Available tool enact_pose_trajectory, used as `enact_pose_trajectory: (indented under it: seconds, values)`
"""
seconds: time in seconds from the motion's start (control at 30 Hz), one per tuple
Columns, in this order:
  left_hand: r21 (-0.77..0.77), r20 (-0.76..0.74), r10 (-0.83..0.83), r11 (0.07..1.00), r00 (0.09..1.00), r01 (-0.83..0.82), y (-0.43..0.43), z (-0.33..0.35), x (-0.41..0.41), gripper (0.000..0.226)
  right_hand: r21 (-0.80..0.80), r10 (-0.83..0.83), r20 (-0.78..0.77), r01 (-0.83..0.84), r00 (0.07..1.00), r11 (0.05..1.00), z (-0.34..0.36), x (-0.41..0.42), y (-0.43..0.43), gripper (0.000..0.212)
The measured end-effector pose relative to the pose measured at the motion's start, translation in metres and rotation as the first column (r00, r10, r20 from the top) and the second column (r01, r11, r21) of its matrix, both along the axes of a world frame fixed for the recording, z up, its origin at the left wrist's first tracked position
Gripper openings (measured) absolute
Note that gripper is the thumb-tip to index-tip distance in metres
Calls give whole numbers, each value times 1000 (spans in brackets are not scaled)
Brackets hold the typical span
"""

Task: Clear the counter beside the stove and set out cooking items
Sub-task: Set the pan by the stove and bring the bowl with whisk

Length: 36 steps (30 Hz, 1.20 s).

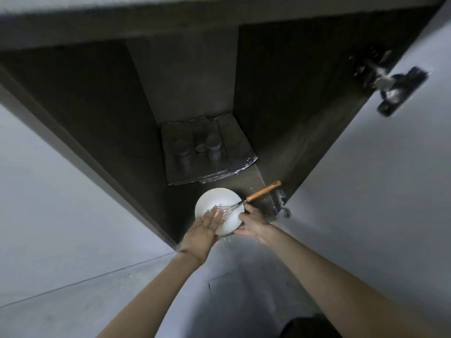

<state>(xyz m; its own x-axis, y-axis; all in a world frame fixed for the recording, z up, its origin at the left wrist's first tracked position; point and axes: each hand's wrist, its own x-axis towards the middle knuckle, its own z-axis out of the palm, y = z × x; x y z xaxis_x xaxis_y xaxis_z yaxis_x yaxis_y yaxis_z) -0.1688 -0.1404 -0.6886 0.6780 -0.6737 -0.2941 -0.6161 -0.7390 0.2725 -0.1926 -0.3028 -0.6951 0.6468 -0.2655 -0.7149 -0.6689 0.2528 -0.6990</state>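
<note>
The white bowl (211, 200) is low down at the front edge of an open cupboard (288, 142), not on any worktop. A whisk (253, 195) lies in it. The wire end is inside the bowl, and the orange handle sticks out over the rim to the right.

The left hand (207, 225) lies on the left side of the bowl. Its grip is apart, with the fingers straight and flat. The right hand (253, 223) has its grip clamped on the bowl's right edge, with the thumb on top and the fingers underneath. It is hard to tell if the bowl rests on the cupboard floor or is already lifted.

The whisk is the biggest worry. Nothing holds it. If the bowl tips to the right, the long handle could pull the whisk out, and it would fall on the floor (73, 301).

The bowl itself could slip too. Only one hand really holds it, and the flat left hand just steadies it.

The handle also points toward the open door (366, 191) and the lower hinge (280, 203). It could bump them as the bowl comes out.

A foil tray (234, 145) sits well behind the bowl, so it should be safe.
</note>
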Motion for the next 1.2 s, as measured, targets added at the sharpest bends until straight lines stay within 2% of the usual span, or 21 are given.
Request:
enact_pose_trajectory:
  seconds: [0.17, 0.37, 0.6, 0.9, 1.03, 1.2]
  values:
    - [-19, -38, -35, 999, 999, 34, 3, 87, -40, 66, 39, -31, -28, 32, 999, 999, 100, -50, 0, 47]
    - [-7, -28, -94, 996, 995, 93, 20, 223, -74, 66, 99, -131, -57, 136, 990, 986, 237, -95, 19, 39]
    - [13, 2, -186, 982, 983, 186, 39, 359, -104, 66, 99, -189, -54, 194, 980, 976, 372, -139, 43, 46]
    - [-51, 32, -176, 983, 984, 178, 47, 462, -140, 67, 101, -135, 5, 134, 991, 986, 482, -172, 43, 44]
    - [-88, 78, -192, 976, 978, 199, 44, 501, -154, 77, 94, -95, 61, 89, 994, 992, 520, -188, 34, 46]
    - [-67, 146, -195, 976, 970, 206, 36, 538, -162, 68, 73, -57, 124, 48, 991, 996, 557, -196, 20, 45]
